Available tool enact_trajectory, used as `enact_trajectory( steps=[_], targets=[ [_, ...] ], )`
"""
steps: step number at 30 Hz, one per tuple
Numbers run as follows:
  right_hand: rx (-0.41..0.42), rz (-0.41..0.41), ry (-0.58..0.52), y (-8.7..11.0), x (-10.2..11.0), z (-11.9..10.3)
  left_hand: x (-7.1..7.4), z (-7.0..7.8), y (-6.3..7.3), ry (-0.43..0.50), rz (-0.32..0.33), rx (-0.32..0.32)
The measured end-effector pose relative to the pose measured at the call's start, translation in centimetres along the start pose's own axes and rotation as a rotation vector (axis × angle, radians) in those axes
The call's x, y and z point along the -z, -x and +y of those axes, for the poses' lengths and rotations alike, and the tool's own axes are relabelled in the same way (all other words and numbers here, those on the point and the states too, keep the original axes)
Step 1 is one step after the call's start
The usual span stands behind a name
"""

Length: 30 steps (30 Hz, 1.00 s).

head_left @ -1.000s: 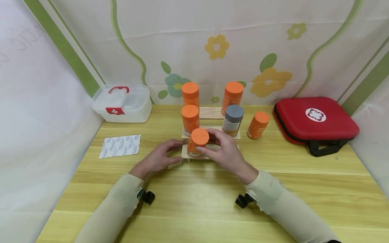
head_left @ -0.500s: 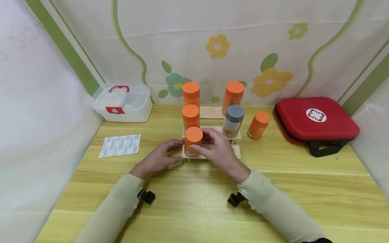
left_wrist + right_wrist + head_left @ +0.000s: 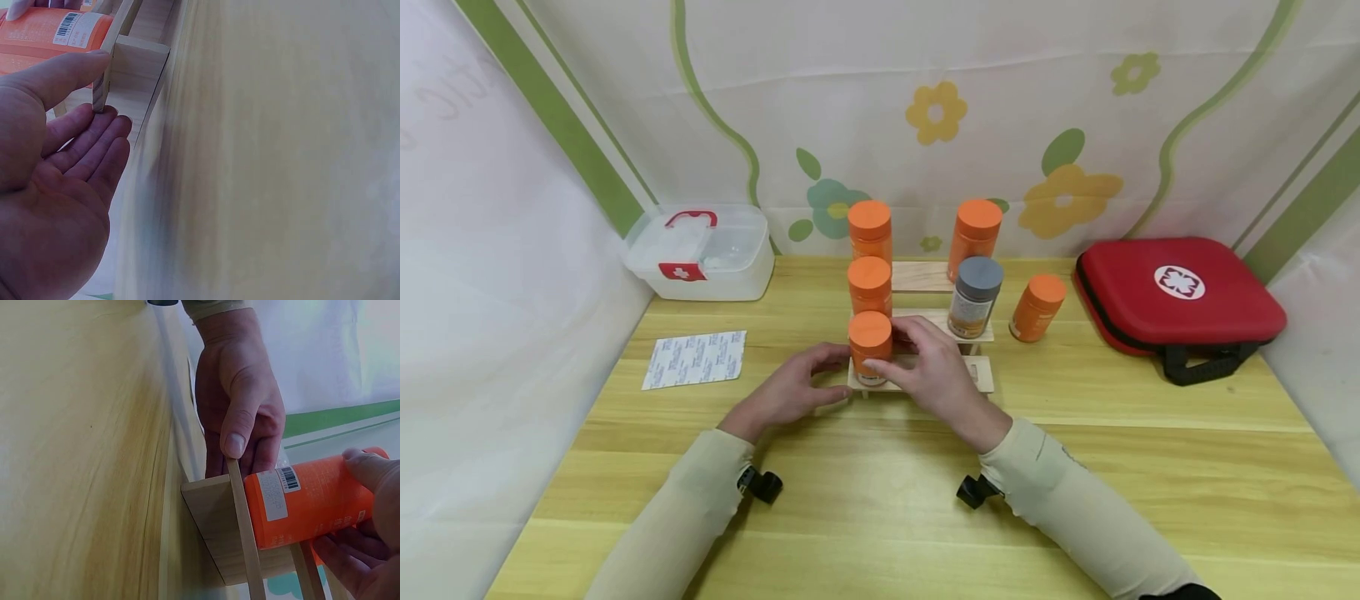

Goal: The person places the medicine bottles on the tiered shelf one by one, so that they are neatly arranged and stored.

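A three-step wooden rack (image 3: pixel 922 277) stands mid-table. On its lowest step, at the left end, an orange bottle (image 3: pixel 870 350) with an orange lid stands upright. My right hand (image 3: pixel 936 375) holds that bottle between thumb and fingers; the right wrist view shows the bottle's (image 3: pixel 312 500) barcode label facing out. My left hand (image 3: pixel 790 387) grips the left end of the lowest step, the thumb in front and the fingers behind it in the left wrist view. Behind, an orange bottle (image 3: pixel 871 287) and a grey-lidded bottle (image 3: pixel 976 296) share the middle step.
Two orange bottles stand on the top step, left (image 3: pixel 870 229) and right (image 3: pixel 974 237). Another orange bottle (image 3: pixel 1037 308) is on the table right of the rack. A red first-aid case (image 3: pixel 1187 292), a clear plastic box (image 3: pixel 700 254) and a blister pack (image 3: pixel 695 360) lie farther out.
My right hand has moved the orange bottle left along the lowest step to its left end, and the bottle has become upright. The left hand has stayed in place.
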State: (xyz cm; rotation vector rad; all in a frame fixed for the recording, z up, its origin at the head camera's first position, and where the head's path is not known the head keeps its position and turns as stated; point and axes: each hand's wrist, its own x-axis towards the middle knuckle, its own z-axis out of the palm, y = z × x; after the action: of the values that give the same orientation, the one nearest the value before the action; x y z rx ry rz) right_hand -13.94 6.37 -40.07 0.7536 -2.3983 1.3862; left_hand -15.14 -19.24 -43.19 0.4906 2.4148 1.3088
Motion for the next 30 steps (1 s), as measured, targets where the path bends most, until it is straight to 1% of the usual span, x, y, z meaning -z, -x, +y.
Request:
enact_trajectory(
  steps=[4,9,12,19,23,27,30],
  targets=[
    [0.001,0.003,0.033,0.1,0.0,-0.1,-0.1,0.1,0.0,-0.005,-0.001,-0.007],
    [-0.014,-0.002,0.037,0.2,0.1,-0.1,-0.2,0.1,0.0,-0.001,0.004,-0.007],
    [-0.018,-0.003,0.034,0.4,0.3,-0.1,-0.2,0.0,0.1,-0.011,0.004,-0.025],
    [0.004,-0.005,-0.011,0.6,1.5,-0.2,-0.2,0.1,0.1,0.003,0.004,-0.003],
    [-0.002,-0.017,-0.023,0.8,2.3,-0.3,-0.1,0.2,0.2,-0.006,0.003,-0.006],
    [-0.022,-0.027,-0.009,1.1,3.1,-0.4,-0.1,0.3,0.2,-0.003,0.002,0.000],
    [-0.011,-0.019,0.014,1.4,3.6,-0.2,-0.1,0.3,0.2,-0.003,0.001,0.000]
  ],
)
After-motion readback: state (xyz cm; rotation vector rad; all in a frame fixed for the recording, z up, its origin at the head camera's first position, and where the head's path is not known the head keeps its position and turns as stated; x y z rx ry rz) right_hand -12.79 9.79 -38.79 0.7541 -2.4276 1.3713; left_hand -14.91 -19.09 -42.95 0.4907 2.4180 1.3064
